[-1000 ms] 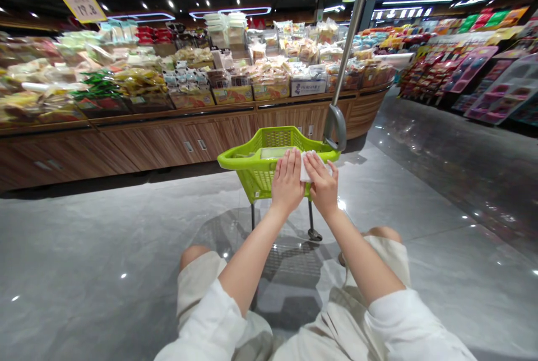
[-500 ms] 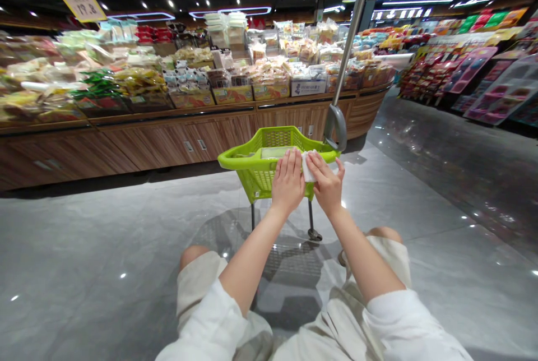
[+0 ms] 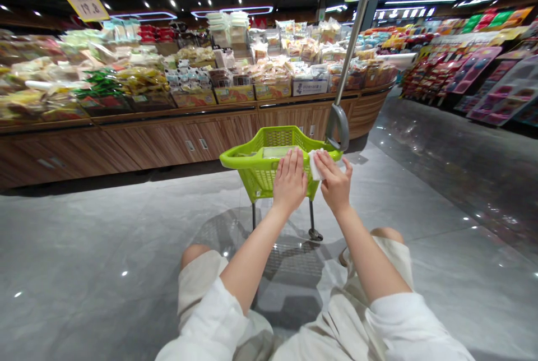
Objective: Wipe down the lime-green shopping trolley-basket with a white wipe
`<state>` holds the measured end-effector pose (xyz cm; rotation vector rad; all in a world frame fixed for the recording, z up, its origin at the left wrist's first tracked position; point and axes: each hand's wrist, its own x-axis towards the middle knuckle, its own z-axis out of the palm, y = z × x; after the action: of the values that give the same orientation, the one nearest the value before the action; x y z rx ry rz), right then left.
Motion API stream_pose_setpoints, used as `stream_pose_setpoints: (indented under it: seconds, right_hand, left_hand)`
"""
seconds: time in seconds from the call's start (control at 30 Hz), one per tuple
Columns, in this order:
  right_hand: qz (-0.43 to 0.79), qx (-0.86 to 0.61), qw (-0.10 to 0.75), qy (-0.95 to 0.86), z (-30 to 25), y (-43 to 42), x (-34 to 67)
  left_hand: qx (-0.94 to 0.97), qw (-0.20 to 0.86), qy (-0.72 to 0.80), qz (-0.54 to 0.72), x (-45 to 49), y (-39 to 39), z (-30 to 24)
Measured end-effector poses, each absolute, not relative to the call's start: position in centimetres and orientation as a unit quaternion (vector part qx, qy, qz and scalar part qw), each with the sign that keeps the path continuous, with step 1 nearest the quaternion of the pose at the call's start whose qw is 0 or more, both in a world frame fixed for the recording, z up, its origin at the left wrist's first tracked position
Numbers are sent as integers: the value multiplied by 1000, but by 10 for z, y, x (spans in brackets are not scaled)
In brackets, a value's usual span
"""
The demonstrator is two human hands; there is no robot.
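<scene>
**Wipe (image 3: 316, 165) pinched on green basket (image 3: 256, 179) rim**

A pale packet (image 3: 275, 152) lies inside the basket. The left hand (image 3: 289, 179) rests open and flat against the front rim, holding nothing. The right hand (image 3: 334, 181), half closed, pinches the wipe between thumb and fingers on the rim, near the metal pole (image 3: 352, 52).

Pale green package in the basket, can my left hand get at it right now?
Probably yes: the left hand lies over the near rim of the lime-green basket, right by the pale green package, with nothing showing between them.
</scene>
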<state>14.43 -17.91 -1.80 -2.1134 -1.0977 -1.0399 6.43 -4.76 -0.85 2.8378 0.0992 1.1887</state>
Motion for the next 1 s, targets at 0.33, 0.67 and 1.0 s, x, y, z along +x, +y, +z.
stream_pose_setpoints:
  seconds: [0.33, 0.67, 1.0]
  right_hand:
    - [-367, -785, 275, -416, -14, -163, 130]
    - [-413, -777, 320, -351, -18, -170, 142]
    - [-398, -777, 352, -338, -36, -196, 154]
  left_hand:
    - [928, 37, 36, 370, 66, -50, -8]
    - [921, 44, 36, 384, 66, -52, -9]
    - [918, 44, 28, 393, 64, -51, -7]
